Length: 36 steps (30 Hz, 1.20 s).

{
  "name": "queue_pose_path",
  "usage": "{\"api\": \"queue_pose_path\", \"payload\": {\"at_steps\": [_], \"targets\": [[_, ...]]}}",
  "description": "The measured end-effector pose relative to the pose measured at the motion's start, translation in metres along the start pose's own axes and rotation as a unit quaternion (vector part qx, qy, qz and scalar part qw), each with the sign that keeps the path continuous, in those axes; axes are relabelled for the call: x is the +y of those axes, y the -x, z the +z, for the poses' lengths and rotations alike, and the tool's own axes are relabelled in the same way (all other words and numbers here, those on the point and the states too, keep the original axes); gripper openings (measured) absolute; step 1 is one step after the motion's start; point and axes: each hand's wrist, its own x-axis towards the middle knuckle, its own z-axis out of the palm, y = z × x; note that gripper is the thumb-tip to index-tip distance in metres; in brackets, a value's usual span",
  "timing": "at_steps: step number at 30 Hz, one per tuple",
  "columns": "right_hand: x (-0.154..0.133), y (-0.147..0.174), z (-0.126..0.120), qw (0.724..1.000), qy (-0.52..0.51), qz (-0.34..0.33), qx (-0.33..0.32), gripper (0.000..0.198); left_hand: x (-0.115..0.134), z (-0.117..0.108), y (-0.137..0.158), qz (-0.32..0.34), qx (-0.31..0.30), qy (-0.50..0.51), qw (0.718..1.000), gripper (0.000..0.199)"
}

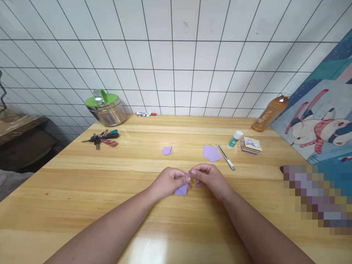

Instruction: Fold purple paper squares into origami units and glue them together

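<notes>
A partly folded piece of purple paper is pinched between the thumb and fingers of my left hand, just above the wooden table. My right hand has its thumb and forefinger pressed together at the paper's upper corner. Beyond my hands lies a small folded purple paper piece. Several flat purple paper sheets rest past my right hand, with a slim utility knife beside them.
A glue stick and a stack of colored paper stand at right, near a tea bottle. Keys, a green-lidded metal pot and markers sit at left and back. A tiled wall borders the table.
</notes>
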Motion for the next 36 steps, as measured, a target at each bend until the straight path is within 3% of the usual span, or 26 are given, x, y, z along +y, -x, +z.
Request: {"api": "queue_pose_path", "payload": {"at_steps": [7, 14, 23, 27, 32, 36], "targets": [[0.001, -0.001, 0.008, 0.998, 0.037, -0.039, 0.023, 0.021, -0.002, 0.000, -0.001, -0.003, -0.003, -0.014, 1.000, 0.031], [0.006, -0.007, 0.004, 0.987, 0.075, -0.094, 0.110, 0.021, -0.009, -0.001, -0.003, 0.012, -0.006, -0.094, 0.995, 0.032], [0.006, -0.006, 0.002, 0.984, 0.045, -0.112, 0.128, 0.025, -0.010, -0.001, -0.004, -0.002, -0.018, -0.009, 1.000, 0.031], [0.001, -0.003, 0.004, 0.990, 0.011, -0.088, 0.112, 0.026, -0.011, -0.001, -0.004, -0.001, 0.028, -0.012, 1.000, 0.033], [-0.001, 0.000, 0.011, 0.998, -0.013, -0.022, 0.051, 0.036, -0.006, -0.002, -0.004, 0.093, 0.135, 0.031, 0.986, 0.030], [0.003, -0.003, 0.017, 0.996, 0.046, -0.048, 0.053, 0.032, -0.004, 0.001, -0.005, 0.109, 0.150, 0.043, 0.982, 0.028]]}}
